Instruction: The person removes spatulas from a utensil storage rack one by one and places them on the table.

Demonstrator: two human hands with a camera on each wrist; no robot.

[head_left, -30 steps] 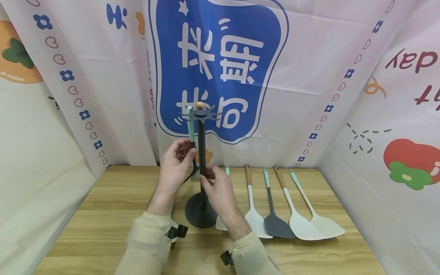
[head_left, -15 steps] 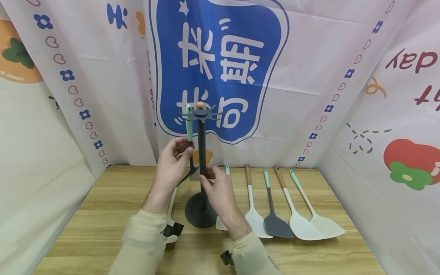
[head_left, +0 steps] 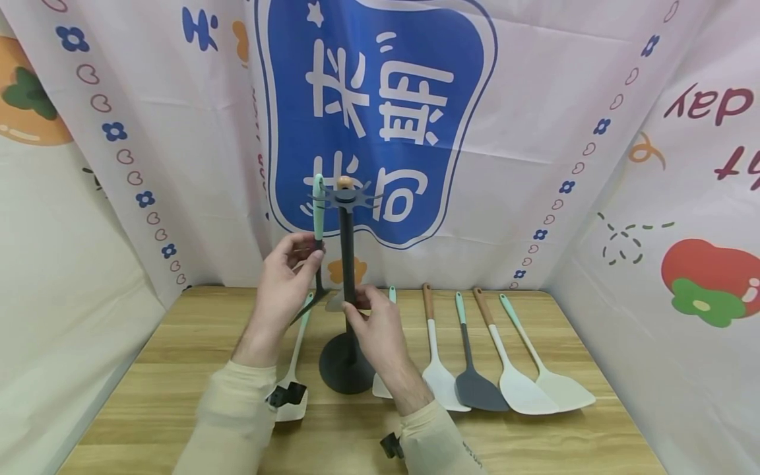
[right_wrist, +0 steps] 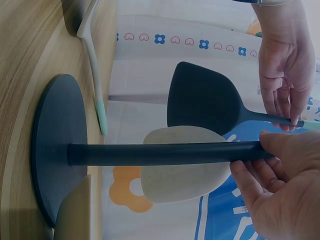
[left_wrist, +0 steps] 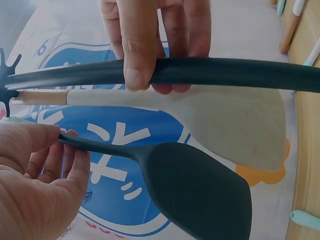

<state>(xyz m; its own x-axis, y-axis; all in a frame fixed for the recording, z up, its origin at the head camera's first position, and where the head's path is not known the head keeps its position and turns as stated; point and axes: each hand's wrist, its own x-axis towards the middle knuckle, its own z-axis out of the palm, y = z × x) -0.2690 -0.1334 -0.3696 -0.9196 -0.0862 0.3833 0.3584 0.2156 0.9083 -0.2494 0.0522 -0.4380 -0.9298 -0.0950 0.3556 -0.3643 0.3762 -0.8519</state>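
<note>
My left hand point(head_left: 284, 277) pinches the dark shaft of a turner spatula point(left_wrist: 197, 182), just below its mint handle. The spatula hangs upright with its blade down, and its handle top is beside the left hooks of a dark utensil stand point(head_left: 348, 257). On the stand's pole, midway up, my right hand point(head_left: 380, 323) grips with thumb and fingers. A white turner with a wooden handle point(left_wrist: 230, 120) hangs on the stand's far side, partly hidden by the pole in the head view. Whether the held spatula touches a hook cannot be told.
Right of the stand's round base point(head_left: 344, 369), several turners lie in a row, including a dark one point(head_left: 479, 390) and a white one point(head_left: 442, 382). A pale turner with a mint handle point(head_left: 297, 353) lies left, partly under the left wrist. A printed cloth point(head_left: 380, 132) backs the wooden table point(head_left: 166, 369).
My left hand has moved left, carrying the dark spatula away from the pole; its handle top is slightly higher. My right hand stays on the pole.
</note>
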